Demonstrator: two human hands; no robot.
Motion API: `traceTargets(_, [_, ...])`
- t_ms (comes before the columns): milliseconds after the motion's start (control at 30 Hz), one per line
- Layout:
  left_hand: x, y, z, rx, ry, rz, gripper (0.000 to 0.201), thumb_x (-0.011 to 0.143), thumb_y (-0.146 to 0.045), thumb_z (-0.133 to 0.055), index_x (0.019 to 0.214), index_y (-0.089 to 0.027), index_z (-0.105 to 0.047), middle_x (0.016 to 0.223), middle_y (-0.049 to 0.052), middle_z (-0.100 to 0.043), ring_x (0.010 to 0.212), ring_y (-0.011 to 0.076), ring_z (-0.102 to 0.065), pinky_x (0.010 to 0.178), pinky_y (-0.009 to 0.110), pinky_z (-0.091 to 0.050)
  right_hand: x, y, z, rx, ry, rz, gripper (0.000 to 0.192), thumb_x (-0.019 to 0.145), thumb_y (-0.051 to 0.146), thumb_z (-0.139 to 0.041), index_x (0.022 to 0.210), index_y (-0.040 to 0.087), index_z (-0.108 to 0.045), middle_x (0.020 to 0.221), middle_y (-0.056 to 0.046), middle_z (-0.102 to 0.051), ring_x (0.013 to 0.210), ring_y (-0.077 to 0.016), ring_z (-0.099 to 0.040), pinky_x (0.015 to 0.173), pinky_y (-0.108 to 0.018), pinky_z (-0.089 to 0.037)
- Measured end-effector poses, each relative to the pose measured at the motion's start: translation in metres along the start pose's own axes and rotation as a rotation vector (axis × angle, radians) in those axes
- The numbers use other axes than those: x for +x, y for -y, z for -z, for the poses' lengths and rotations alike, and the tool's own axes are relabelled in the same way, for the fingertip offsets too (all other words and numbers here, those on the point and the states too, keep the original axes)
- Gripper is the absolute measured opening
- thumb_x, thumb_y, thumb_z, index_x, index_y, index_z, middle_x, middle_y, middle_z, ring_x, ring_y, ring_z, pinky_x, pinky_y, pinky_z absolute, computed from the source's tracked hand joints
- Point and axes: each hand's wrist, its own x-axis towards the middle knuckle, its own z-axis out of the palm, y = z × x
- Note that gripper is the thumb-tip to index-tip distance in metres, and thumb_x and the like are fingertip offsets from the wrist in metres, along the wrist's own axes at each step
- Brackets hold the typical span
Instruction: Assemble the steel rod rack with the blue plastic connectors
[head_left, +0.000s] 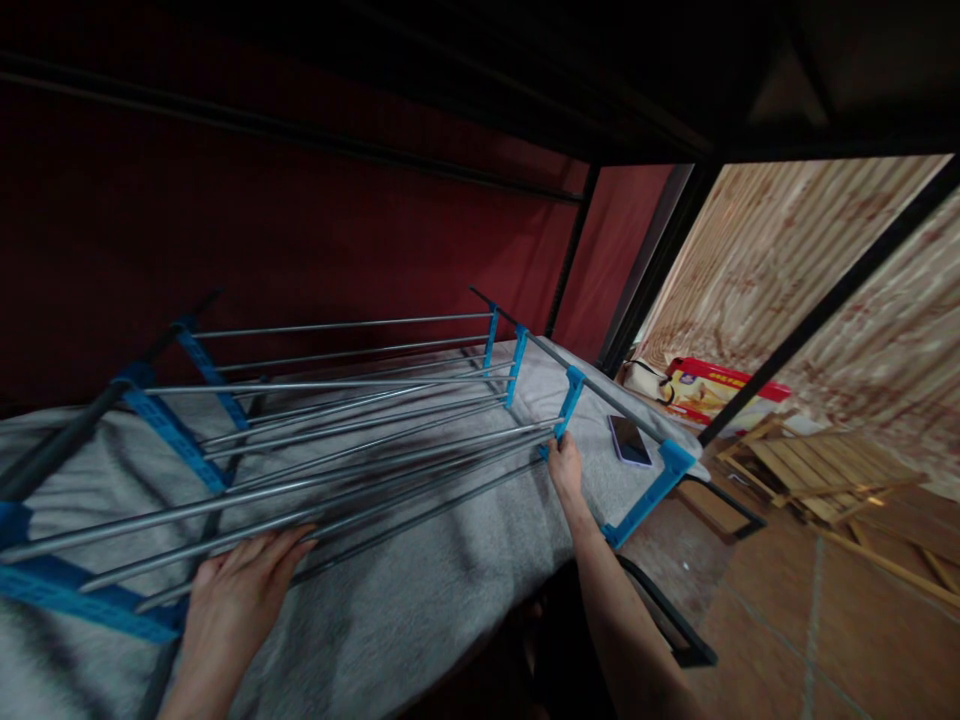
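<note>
Both hands are on the rack atop the bed, left hand spread flat over the rods, right hand clamped on a blue bracket, seemingly mid-assembly, so steadying comes before any push.

Rack's left end beyond the edge; right hand's fingertips behind a rod

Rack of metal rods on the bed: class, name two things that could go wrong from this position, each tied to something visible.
1. The phone lies on the grey blanket beside the rack, near the bed edge; shifting the rack might knock it to the floor.
2. The left hand rests flat on the rods while the right hand grips a blue bracket; fingers could get pinched if the rods slide.
</note>
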Motion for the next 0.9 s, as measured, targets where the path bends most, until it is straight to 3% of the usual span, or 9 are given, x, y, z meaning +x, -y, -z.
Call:
traceTargets(333, [0.001,0.001,0.000,-0.002,0.045,0.027,0.050,0.095,-0.038,-0.032,0.116,-0.025,-0.076,0.112,0.010,-0.077,0.105,0.0324,-0.067,0.086,0.044,-0.044,0.000,-0.001,-0.001,-0.017,0.000,0.003,0.017,0.091,0.036,-0.045,0.091,0.023,-0.056,0.085,-0.007,-0.068,0.081,-0.0236,-0.064,0.074,-0.032,-0.047])
traceTargets(900, [-0.001,0.014,-0.012,-0.025,-0.029,0.002,0.047,0.096,-0.045,-0.034,0.109,-0.026,-0.075,0.105,0.009,-0.078,0.098,0.0298,-0.068,0.084,0.042,-0.044,-0.002,0.004,-0.001,-0.063,-0.002,0.012,0.015,0.091,0.031,-0.044,0.094,0.023,-0.056,0.091,-0.010,-0.069,0.089,-0.0263,-0.066,0.079,-0.034,-0.049])
